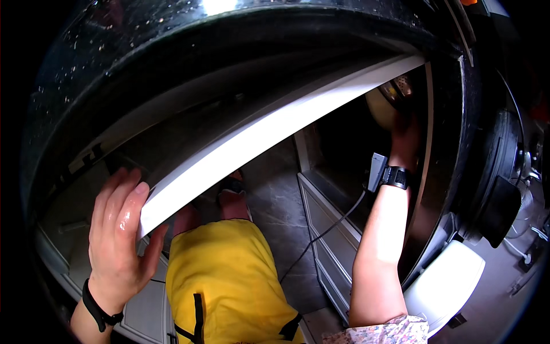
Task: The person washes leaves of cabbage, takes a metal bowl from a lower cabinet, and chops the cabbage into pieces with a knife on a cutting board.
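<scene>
My left hand [118,228] is around the free edge of an open cabinet door [258,142], fingers on one side and thumb on the other. The skin of its fingers looks wet. To the right, my right arm reaches into the dark cabinet, and the right hand [403,131] is deep in shadow. Near it are a shiny perforated metal vessel [403,85] and a pale rounded object [380,107]. Whether the right hand grips either one is hidden by the dark. A small grey device [377,172] with a cable sits at the right wrist, beside a black wristband [395,177].
A dark speckled countertop [142,38] overhangs the door. Grey panelled cabinet fronts [326,245] stand below right, and a yellow apron [223,266] covers my lap above the tiled floor [275,189]. A white rounded object [447,284] and a black appliance [494,185] are at right.
</scene>
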### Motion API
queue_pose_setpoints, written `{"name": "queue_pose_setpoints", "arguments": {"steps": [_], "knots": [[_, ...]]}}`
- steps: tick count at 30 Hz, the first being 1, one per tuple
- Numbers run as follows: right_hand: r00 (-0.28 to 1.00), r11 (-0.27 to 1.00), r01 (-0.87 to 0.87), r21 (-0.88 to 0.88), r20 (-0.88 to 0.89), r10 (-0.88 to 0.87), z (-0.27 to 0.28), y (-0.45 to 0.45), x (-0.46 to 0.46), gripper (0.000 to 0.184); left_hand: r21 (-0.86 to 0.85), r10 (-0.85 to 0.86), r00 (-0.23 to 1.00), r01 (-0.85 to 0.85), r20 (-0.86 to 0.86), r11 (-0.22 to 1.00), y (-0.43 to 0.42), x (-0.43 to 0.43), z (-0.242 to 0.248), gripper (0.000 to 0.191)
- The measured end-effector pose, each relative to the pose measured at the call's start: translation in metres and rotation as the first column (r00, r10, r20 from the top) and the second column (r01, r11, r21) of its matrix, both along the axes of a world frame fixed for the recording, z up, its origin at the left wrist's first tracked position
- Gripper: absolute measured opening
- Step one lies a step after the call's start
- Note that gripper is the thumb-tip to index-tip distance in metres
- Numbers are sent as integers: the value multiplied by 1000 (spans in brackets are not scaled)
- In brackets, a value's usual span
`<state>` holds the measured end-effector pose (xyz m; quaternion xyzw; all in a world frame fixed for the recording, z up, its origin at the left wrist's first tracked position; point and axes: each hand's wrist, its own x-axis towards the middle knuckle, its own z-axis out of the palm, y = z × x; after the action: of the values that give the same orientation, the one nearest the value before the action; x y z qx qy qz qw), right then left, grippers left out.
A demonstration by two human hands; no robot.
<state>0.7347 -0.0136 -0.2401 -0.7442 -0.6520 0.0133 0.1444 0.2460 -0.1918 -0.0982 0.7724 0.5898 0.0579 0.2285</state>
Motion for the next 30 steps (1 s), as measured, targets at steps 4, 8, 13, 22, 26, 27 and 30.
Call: {"name": "queue_pose_setpoints", "arguments": {"steps": [4, 8, 13, 22, 26, 27, 30], "knots": [[840, 995, 9, 96, -540, 45, -9, 0, 9, 36, 3, 21, 1000, -21, 11, 1000, -15, -4, -1, 82], [538, 991, 116, 62, -843, -10, -16, 6, 29, 36, -8, 45, 999, -45, 11, 999, -25, -4, 0, 82], [977, 977, -212, -1, -2, 212, 10, -2, -1, 41, -5, 51, 999, -50, 3, 999, -30, -10, -3, 83], [943, 997, -73, -13, -326, 65, 14, 13, -15, 46, -3, 48, 999, -48, 5, 999, -30, -8, -5, 81], [994, 996, -81, -46, 63, 84, 10, 4, -25, 38, 9, 52, 999, -52, -2, 999, -29, -10, -9, 81], [996, 993, -33, -117, -82, 24, 17, 6, -31, 39, 10, 54, 999, -54, -2, 998, -31, -9, -7, 81], [780, 998, -13, 53, -624, 43, -9, 16, -16, 39, 14, 61, 998, -61, -16, 998, -37, -4, -1, 81]]}}
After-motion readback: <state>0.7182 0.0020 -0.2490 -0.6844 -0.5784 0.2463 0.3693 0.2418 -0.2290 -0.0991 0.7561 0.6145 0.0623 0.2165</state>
